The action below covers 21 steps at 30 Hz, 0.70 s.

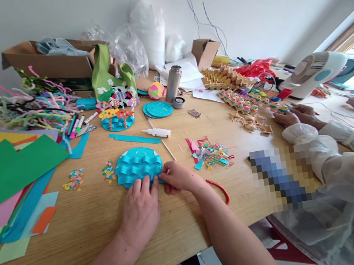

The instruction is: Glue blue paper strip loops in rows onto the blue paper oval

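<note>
A blue paper disc (136, 154) lies on the table with rows of wavy blue paper strips across it. My left hand (141, 203) rests on its front edge, fingers laid down on the paper. At the disc's right edge my right hand (177, 177) pinches the end of a blue paper strip (161, 178); the fingertips partly hide it. Just behind the disc are a white glue bottle (158, 132), a flat blue strip (134, 138) and a thin stick (168, 150). Small paper dots (108, 172) sit left of the disc.
Paper scraps (212, 151) and red scissor handles (218, 191) lie to the right. Coloured sheets (12, 176) cover the left side. A steel flask (174, 83) and finished blue disc craft (118, 122) stand behind. A co-worker's hands (298, 115) are at right, near a fan (312, 73).
</note>
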### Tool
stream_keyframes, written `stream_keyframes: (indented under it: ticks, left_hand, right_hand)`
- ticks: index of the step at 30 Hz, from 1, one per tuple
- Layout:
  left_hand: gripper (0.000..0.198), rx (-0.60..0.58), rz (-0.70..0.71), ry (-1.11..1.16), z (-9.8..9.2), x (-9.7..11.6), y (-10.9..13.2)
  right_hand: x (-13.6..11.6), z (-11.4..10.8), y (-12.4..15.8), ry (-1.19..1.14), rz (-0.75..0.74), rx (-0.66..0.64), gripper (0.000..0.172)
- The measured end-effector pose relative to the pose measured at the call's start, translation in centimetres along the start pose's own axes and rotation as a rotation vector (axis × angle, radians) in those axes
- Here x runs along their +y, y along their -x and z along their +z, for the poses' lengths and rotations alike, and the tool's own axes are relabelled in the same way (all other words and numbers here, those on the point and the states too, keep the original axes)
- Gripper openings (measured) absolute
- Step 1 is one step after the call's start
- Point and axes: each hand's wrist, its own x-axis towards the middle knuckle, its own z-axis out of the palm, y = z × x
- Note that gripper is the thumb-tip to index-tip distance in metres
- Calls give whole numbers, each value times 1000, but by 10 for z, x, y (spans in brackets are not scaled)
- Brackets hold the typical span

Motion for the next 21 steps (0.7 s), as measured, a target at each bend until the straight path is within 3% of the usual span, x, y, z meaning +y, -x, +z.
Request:
stream_keyframes:
  ticks: [11, 21]
  left_hand:
    - [52, -19, -12, 17, -4, -1, 0]
    - [50, -45, -15, 25, -5, -1, -1]
  right_hand:
    - [4, -9, 2, -35, 6, 40, 15]
    - [16, -7, -6, 163, -86, 95, 8]
